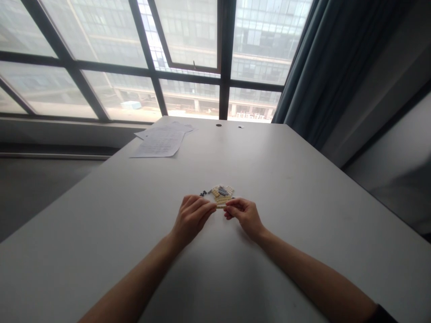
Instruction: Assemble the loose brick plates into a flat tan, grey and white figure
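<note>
A thin yellow toy-brick strip [221,207] spans the gap between my two hands. My left hand [193,214] pinches its left end with fingers and thumb. At the other end, my right hand [244,215] closes its thumb and index finger on the strip. Just beyond the fingertips lies a small group of white and yellow studded plates [228,190], with a grey piece [222,191] on top. Small black pieces [203,193] sit beside my left hand's knuckles. Studs and details are too small to make out clearly.
The white table [262,166] reaches to the windows. Printed paper sheets [160,142] lie at its far left. Near the far edge are a dark round hole [218,125] and a small white item [240,127]. A blue-grey curtain [316,67] hangs on the right.
</note>
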Demonstrator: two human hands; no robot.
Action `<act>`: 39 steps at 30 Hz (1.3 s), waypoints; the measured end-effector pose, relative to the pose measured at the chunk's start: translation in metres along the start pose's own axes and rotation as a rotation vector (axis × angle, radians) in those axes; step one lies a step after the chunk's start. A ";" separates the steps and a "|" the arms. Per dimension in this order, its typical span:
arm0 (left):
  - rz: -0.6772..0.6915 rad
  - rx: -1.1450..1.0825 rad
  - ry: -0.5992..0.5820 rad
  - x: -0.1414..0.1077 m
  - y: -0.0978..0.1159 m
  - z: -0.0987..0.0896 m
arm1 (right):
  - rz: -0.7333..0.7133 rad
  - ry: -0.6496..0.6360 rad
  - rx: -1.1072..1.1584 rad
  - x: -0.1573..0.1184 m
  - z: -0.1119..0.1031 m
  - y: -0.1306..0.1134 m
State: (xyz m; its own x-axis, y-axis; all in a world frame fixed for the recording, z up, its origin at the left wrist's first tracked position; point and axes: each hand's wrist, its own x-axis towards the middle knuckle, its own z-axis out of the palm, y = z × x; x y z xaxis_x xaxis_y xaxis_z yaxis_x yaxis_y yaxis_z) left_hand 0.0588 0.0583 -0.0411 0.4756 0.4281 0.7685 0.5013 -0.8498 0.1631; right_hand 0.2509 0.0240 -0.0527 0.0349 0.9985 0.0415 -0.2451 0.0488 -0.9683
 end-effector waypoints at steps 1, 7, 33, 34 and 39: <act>-0.005 -0.004 0.007 0.000 0.000 0.000 | 0.015 -0.021 0.003 0.000 0.000 0.001; -0.025 -0.014 0.021 0.001 0.000 -0.002 | 0.044 -0.111 -0.004 -0.002 0.000 0.004; 0.199 0.005 -0.145 -0.003 0.006 0.001 | -0.041 -0.083 -0.028 -0.002 -0.001 -0.002; 0.205 0.003 -0.142 -0.003 0.006 0.001 | -0.040 -0.081 -0.044 -0.002 -0.001 -0.002; 0.210 0.000 -0.105 -0.002 0.004 0.000 | -0.017 -0.069 -0.055 0.000 -0.005 -0.001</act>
State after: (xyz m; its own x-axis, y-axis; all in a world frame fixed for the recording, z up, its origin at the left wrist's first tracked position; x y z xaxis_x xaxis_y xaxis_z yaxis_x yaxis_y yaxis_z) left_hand 0.0598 0.0540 -0.0416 0.6418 0.2713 0.7172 0.3837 -0.9234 0.0060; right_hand 0.2560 0.0242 -0.0525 -0.0283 0.9969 0.0732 -0.1915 0.0664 -0.9792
